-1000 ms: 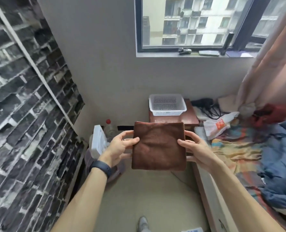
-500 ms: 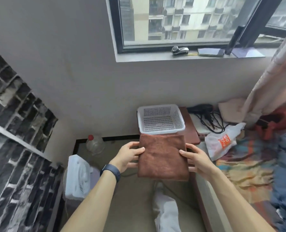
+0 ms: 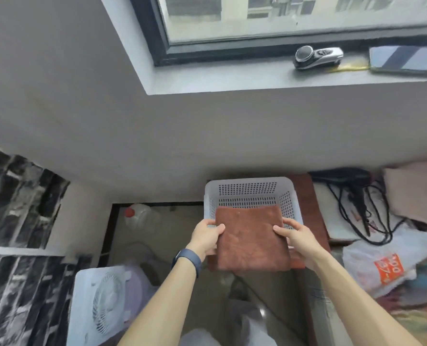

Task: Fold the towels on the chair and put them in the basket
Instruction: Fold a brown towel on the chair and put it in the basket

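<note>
Grey wall and a window sill (image 3: 232, 79) fill the background. Below them a white basket (image 3: 249, 181) is seen standing on a brown wooden tabletop (image 3: 316, 221), toward its far left corner. A folded brown towel (image 3: 252, 239) is held flat across the basket's near rim, with its far edge inside. It is gripped at one side by the left hand (image 3: 205, 236) and at the other by the right hand (image 3: 299, 238), thumbs laid on top.

Risk is judged here. If the towel is released before its near half clears the rim, it could be caught there, tipped, and the fold sprung open. A forward shove could slide the light basket toward the wall.

Whether the far edge touches the basket floor cannot be told, since it is screened by the towel itself. The tabletop's near edge is hidden behind towel and hands, and no further towels can be made out.
</note>
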Action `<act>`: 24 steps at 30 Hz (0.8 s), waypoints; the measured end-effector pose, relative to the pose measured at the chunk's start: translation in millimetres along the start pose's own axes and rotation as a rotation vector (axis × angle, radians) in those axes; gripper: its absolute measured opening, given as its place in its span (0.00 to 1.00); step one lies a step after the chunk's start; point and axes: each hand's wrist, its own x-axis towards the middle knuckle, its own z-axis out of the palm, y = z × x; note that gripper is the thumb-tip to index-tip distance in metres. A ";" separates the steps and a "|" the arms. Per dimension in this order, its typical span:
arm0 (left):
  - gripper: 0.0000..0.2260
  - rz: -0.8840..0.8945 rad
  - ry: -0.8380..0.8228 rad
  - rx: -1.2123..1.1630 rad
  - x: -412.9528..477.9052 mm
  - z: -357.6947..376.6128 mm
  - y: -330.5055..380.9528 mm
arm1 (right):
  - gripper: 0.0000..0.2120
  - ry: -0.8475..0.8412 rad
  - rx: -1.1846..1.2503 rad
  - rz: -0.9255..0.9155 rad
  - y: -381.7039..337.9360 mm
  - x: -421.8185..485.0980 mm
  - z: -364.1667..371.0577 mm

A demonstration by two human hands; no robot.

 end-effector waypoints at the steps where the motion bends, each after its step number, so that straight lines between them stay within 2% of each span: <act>1: 0.17 -0.006 0.009 -0.001 16.3 4.6 5.6 | 0.14 0.016 -0.010 0.004 -3.7 18.2 0.3; 3: 0.26 -0.002 0.030 0.031 58.1 9.2 5.4 | 0.15 0.027 -0.015 0.028 -9.3 50.4 2.2; 6: 0.31 -0.012 0.081 0.131 102.6 15.4 2.4 | 0.16 0.021 -0.030 0.067 -12.1 93.3 7.6; 10: 0.27 0.002 0.101 0.242 88.9 26.4 28.6 | 0.18 0.046 -0.048 0.093 -6.9 129.2 19.3; 14: 0.29 -0.019 0.072 0.307 97.5 28.0 29.2 | 0.19 0.033 -0.080 0.144 5.9 152.6 28.9; 17: 0.28 0.008 0.088 0.470 99.0 33.8 24.9 | 0.22 0.050 -0.104 0.129 11.2 160.0 33.3; 19: 0.23 0.136 0.157 0.707 94.5 36.6 20.0 | 0.23 0.072 -0.158 0.106 12.0 161.3 35.4; 21: 0.21 0.370 0.212 1.043 89.3 38.6 9.9 | 0.24 0.083 -0.235 0.084 13.0 161.3 36.7; 23: 0.23 0.601 0.217 1.349 92.7 39.0 0.1 | 0.26 0.118 -0.383 0.030 11.9 156.2 38.9; 24: 0.26 0.657 0.199 1.475 96.0 39.1 -2.1 | 0.27 0.168 -0.480 -0.022 11.5 152.4 39.9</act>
